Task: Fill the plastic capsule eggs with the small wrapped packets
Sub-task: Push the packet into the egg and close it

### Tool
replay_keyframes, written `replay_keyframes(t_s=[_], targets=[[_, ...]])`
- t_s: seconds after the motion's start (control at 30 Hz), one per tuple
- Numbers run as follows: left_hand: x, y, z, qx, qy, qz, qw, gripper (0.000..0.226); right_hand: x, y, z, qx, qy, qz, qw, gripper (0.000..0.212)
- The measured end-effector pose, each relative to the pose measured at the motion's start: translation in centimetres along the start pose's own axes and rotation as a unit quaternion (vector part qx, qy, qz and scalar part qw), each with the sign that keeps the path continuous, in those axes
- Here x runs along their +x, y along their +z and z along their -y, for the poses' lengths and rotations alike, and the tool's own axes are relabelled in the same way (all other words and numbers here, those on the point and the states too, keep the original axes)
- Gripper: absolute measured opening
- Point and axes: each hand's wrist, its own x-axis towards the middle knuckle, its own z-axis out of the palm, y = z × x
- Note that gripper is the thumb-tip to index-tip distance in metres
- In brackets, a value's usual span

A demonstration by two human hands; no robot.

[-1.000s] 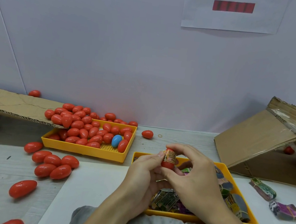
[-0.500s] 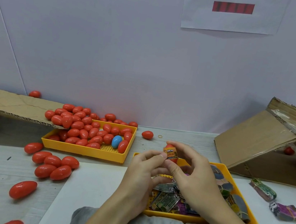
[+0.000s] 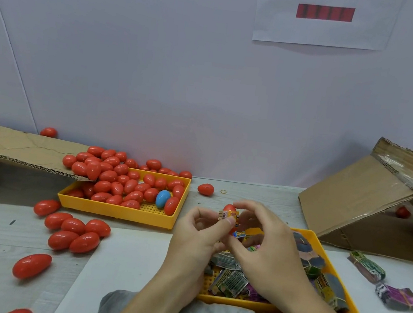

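One red egg sits pinched between both my hands, above the far edge of the near yellow tray. Its long axis stands roughly upright, rounded end up. A wrapped packet lies across its middle. My left hand closes thumb and forefinger on the packet; my right hand grips the egg's lower part, other fingers spread. My hands hide much of the tray's loose packets. Further left, a second yellow tray holds many red eggs and one blue egg. Cardboard leans at right.
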Motion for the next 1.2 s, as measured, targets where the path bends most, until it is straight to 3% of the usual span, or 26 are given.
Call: replay_keyframes(t_s=[0.33,0.6,0.83,0.93,1.03,1.2], targets=[[0.2,-0.3,0.4,0.076,0.011,0.04,0.996,0.027,0.1,0.0,0.3,-0.045,0.0,-0.031,0.999,0.021],[0.3,0.1,0.0,0.064,-0.021,0.009,0.998,0.02,0.3,-0.2,-0.5,0.061,0.163,-0.028,0.984,0.03],[0.4,-0.1,-0.3,0.045,-0.038,-0.013,0.998,0.021,1.4,-0.1,-0.9,0.248,0.304,-0.04,0.919,0.016],[0.2,-0.1,-0.2,0.041,-0.049,-0.018,0.998,0.019,2.4,-0.6,-0.9,0.351,0.343,-0.083,0.867,0.015],[0.1,0.0,-0.3,0.039,-0.059,-0.019,0.997,0.017,5.0,-3.4,-0.4,0.451,0.333,-0.148,0.815,0.015],[0.1,0.2,-0.5,0.04,-0.068,-0.023,0.997,0.015,11.3,-12.1,0.4,0.5,0.263,-0.279,0.776,0.021]])
